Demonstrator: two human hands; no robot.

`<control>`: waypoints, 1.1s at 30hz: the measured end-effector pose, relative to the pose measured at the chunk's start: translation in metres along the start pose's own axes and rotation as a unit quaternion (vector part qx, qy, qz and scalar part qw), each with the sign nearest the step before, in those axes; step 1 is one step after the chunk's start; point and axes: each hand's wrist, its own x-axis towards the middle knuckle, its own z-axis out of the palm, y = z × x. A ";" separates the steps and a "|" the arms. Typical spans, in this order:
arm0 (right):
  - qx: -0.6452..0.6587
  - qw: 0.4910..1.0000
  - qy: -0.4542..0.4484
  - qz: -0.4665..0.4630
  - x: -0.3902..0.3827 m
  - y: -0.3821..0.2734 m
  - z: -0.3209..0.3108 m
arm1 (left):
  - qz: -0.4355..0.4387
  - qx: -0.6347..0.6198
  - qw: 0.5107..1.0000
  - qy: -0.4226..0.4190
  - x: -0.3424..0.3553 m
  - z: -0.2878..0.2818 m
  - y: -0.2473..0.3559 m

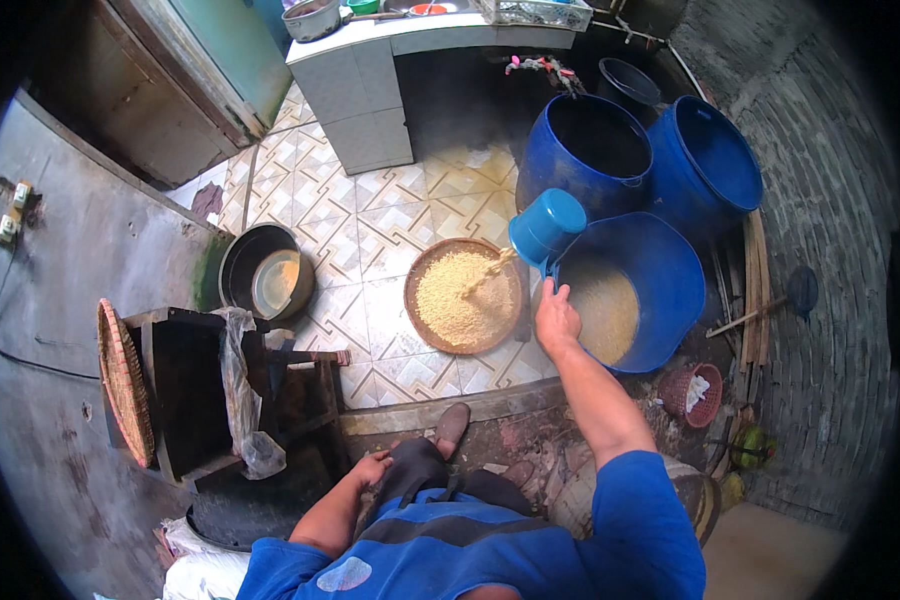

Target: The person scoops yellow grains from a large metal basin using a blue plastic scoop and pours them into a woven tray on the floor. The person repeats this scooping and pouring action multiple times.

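My right hand (558, 322) is closed on the handle of a blue plastic dipper (548, 226). The dipper is tipped to the left, and pale yellow beans or grains fall from its mouth. They land in a round woven basket (411, 318) on the tiles, on a heap of the same pale yellow pieces (455, 300). Right of the basket stands a cut-down blue tub (678, 290) with more yellowish pieces, perhaps in liquid, at its bottom. My left hand (373, 468) rests by my left thigh, its fingers loosely apart and holding nothing.
Two tall blue drums (570, 180) stand behind the tub. A dark basin (232, 275) is on the floor at the left. Nearer me are a dark wooden stand (195, 390) and a flat woven tray (125, 385). A raised tile edge (440, 412) runs before my feet.
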 end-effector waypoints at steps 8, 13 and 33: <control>0.343 0.935 0.087 -0.008 -0.057 0.040 0.000 | -0.015 0.019 1.000 -0.011 -0.004 0.006 0.013; 0.688 0.720 0.083 0.050 -0.147 0.106 -0.005 | -0.006 0.071 0.997 -0.026 -0.006 0.016 0.039; 0.643 0.153 0.267 0.701 -0.519 0.481 0.348 | 0.260 0.419 0.848 -0.195 0.060 0.157 0.132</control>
